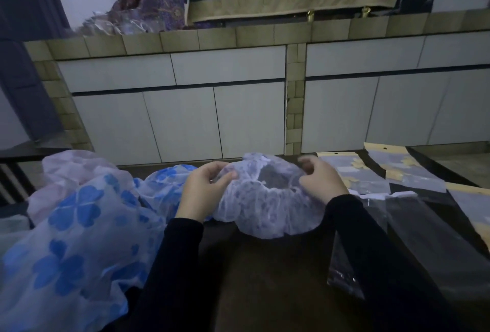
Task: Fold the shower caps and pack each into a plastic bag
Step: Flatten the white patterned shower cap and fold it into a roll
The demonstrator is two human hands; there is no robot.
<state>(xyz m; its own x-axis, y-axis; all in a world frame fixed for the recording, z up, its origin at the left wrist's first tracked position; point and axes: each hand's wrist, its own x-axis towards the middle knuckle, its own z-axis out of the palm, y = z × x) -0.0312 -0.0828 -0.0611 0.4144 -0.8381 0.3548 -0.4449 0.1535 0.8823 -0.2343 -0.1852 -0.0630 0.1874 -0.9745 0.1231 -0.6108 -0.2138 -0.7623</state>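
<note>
A translucent white shower cap with a faint purple print (267, 207) hangs open between my two hands above the dark table (265, 278), its elastic rim facing up. My left hand (204, 191) pinches the rim on the left side. On the right, my right hand (320, 180) grips the rim with curled fingers. A heap of shower caps with blue flower prints (74, 236) lies at the left. Several clear plastic bags with tan header strips (413, 172) lie flat at the right.
A clear plastic bag (344, 273) lies by my right forearm. White cabinet doors under a tiled counter (201, 37) stand beyond the table's far edge. Patterned cloth and a draped teal cover sit on the counter.
</note>
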